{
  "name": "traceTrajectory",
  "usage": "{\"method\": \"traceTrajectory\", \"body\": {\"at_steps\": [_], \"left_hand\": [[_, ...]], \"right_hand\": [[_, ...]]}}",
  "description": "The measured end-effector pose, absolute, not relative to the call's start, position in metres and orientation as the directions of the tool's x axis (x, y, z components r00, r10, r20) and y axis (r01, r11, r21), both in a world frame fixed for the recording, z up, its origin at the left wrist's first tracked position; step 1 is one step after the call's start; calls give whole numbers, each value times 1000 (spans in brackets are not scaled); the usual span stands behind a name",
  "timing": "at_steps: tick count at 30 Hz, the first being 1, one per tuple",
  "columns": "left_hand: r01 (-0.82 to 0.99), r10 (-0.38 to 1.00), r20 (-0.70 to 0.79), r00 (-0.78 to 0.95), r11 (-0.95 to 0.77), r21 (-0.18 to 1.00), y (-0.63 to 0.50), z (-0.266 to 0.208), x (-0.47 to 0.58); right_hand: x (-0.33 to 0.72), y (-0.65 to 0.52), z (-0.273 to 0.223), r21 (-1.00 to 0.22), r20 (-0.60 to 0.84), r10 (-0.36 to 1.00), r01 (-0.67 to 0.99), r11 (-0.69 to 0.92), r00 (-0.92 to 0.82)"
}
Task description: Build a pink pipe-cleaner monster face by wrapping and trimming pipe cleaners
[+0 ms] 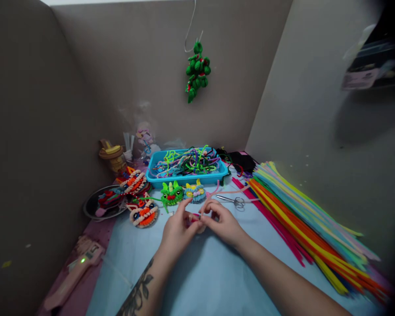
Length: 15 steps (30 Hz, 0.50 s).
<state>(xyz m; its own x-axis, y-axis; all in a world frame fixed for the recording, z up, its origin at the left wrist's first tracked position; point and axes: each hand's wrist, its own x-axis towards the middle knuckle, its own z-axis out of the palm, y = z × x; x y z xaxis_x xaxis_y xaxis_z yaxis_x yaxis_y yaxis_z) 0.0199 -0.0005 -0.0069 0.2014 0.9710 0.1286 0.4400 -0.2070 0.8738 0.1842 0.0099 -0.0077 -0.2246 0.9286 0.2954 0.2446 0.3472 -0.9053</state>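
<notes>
My left hand and my right hand meet over the blue cloth, fingers pinched together. Between them is a small pink piece, mostly hidden by the fingers. A pale pink pipe cleaner rises from my right fingertips. Just beyond the hands sit a green pipe-cleaner animal face and a blue and yellow one. To the left lies an orange and cream animal face. Scissors rest on the cloth past my right hand, near loose pink pipe cleaners.
A blue tray of tangled pipe cleaners stands at the back. Long coloured pipe cleaners are bundled at right. On the left are a metal bowl, a cup and a glue gun. A green ornament hangs ahead; grey walls surround.
</notes>
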Motion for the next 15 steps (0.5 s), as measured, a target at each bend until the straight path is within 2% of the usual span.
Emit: {"method": "traceTrajectory", "body": {"at_steps": [4,7,10,15], "left_hand": [[479,962,140,236,-240,844,-2,-6,20],[547,944,298,141,-325,772,-5,-2,19],[614,901,415,129,-401,680,-8,4,20],[690,917,287,276,-397,605,-14,7,25]], "right_hand": [[187,11,-8,-928,302,935,166,333,-187],[190,14,-10,-940,306,938,107,325,-161],[191,16,-12,-977,201,967,33,209,-157],[187,15,-11,-992,123,981,-28,120,-150]]}}
